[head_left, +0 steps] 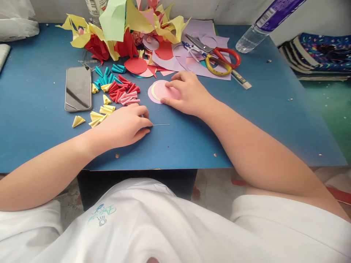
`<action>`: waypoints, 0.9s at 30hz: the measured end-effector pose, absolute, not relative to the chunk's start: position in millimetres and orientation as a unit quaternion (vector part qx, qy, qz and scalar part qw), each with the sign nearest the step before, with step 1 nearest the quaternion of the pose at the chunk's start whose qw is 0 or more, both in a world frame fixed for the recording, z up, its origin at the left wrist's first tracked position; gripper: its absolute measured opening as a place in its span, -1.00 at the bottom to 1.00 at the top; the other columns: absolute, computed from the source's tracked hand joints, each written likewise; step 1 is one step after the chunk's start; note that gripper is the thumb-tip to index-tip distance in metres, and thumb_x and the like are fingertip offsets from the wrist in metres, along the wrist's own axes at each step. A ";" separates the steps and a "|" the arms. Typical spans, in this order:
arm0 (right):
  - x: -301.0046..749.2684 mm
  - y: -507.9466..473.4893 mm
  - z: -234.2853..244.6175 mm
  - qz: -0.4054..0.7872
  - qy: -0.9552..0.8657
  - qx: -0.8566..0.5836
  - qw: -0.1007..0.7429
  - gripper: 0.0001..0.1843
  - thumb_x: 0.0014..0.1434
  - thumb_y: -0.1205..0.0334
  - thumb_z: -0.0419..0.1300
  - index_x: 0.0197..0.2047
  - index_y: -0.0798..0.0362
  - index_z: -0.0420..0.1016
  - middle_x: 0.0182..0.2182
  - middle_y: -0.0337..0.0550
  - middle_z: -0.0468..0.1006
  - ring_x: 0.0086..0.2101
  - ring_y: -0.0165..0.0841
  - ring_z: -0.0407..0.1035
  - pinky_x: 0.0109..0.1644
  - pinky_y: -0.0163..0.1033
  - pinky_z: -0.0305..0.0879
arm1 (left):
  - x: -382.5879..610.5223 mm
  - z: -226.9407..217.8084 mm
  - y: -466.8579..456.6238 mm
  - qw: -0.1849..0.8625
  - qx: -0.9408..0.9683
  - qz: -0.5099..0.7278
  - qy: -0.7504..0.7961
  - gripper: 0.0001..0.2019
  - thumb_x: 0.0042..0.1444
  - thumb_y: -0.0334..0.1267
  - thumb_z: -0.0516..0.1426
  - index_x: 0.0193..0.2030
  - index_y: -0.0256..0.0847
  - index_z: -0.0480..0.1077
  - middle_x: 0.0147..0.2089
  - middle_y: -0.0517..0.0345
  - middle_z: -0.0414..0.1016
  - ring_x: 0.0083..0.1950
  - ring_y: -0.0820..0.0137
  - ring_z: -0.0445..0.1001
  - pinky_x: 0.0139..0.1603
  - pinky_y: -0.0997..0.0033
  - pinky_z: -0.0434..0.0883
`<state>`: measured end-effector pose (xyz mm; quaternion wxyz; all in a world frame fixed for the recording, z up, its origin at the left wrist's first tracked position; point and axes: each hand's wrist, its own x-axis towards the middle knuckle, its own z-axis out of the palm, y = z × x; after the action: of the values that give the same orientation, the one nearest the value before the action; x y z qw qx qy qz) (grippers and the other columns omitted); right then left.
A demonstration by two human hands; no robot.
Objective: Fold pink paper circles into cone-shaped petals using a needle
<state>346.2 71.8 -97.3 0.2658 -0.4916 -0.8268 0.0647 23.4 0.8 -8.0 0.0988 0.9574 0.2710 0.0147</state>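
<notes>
My left hand (128, 124) rests low over the table, its thumb and fingers pinched on a thin needle (161, 124) that points right. My right hand (189, 93) is curled over a small stack of paper circles (161, 89), pink on top with pale yellow and lilac edges showing beneath. Its thumb and fingers grip the stack's right side, and the palm hides part of it. Near my left hand lie rolled paper cones in yellow (95, 117), red (120, 91), pink (129, 98) and teal (105, 76).
A phone (78, 88) lies left of the cones. Behind are crumpled paper scraps (112, 22), red paper circles (136, 65) and cut lilac sheets (219, 71). Scissors (219, 58), a small eraser-like stick (241, 79) and a bottle (255, 36) stand or lie at the right.
</notes>
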 end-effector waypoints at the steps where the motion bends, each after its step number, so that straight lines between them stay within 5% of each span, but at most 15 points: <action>1: 347.0 70.7 -98.0 0.061 -0.823 -0.495 0.273 -0.30 0.34 -0.52 0.43 0.28 -0.22 0.77 0.27 0.09 0.67 0.32 0.32 0.51 0.54 0.64 0.43 | 23.6 -8.0 0.7 0.099 0.955 0.011 0.278 -0.57 0.60 -0.17 0.08 0.22 -0.15 0.81 0.24 -0.18 0.75 0.21 -0.02 0.69 0.31 -0.03 0.66; 6: 341.2 64.0 -98.4 0.058 -0.819 -0.493 0.288 -0.37 0.41 -0.46 0.40 0.14 -0.09 0.80 0.20 0.17 0.67 0.26 0.25 0.48 0.46 0.53 0.48 | 26.2 -7.0 -2.7 0.101 0.944 -0.003 0.314 -0.55 0.61 -0.21 0.07 0.23 -0.09 0.83 0.12 -0.11 0.73 0.09 0.08 0.72 0.11 0.11 0.67; 11: 339.7 61.5 -90.3 0.049 -0.821 -0.486 0.295 -0.48 0.49 -0.40 0.31 0.09 -0.16 0.79 0.09 0.08 0.69 0.18 0.19 0.51 0.39 0.50 0.54 | 28.1 -12.7 -2.8 0.091 0.944 0.020 0.317 -0.57 0.62 -0.24 0.05 0.12 -0.10 0.82 0.00 -0.04 0.74 -0.04 0.15 0.72 -0.03 0.18 0.61; 15: 338.2 59.0 -75.7 0.039 -0.821 -0.500 0.272 -0.49 0.54 -0.34 0.22 0.23 -0.22 0.76 0.06 0.06 0.75 0.11 0.21 0.57 0.35 0.53 0.54 | 30.0 -23.5 0.7 0.082 0.942 0.050 0.322 -0.55 0.63 -0.24 0.01 0.14 -0.14 0.79 0.03 -0.10 0.74 0.00 0.12 0.72 0.00 0.13 0.62; 21: 320.3 37.2 -45.6 0.037 -0.812 -0.516 0.270 -0.44 0.58 -0.32 0.12 0.47 -0.46 0.65 0.23 -0.03 0.76 0.26 0.33 0.54 0.50 0.59 0.39 | 38.5 -24.5 7.2 0.080 0.937 0.054 0.336 -0.56 0.66 -0.24 0.00 0.19 -0.21 0.74 0.09 -0.19 0.71 0.06 0.08 0.72 0.07 0.11 0.59; 27: 293.3 6.3 -37.8 0.056 -0.868 -0.422 0.256 -0.50 0.59 -0.24 0.18 0.35 -0.23 0.70 0.25 0.06 0.74 0.27 0.27 0.56 0.46 0.49 0.47 | 21.3 -6.8 25.4 0.065 0.907 0.093 0.405 -0.74 0.58 -0.08 0.15 0.09 -0.16 0.61 0.10 -0.16 0.72 0.10 0.04 0.69 0.14 0.04 0.59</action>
<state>293.3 6.3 -37.8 0.2563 -0.4217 -0.8679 0.0562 21.3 25.4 -6.8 0.0646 0.9072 0.4051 0.0932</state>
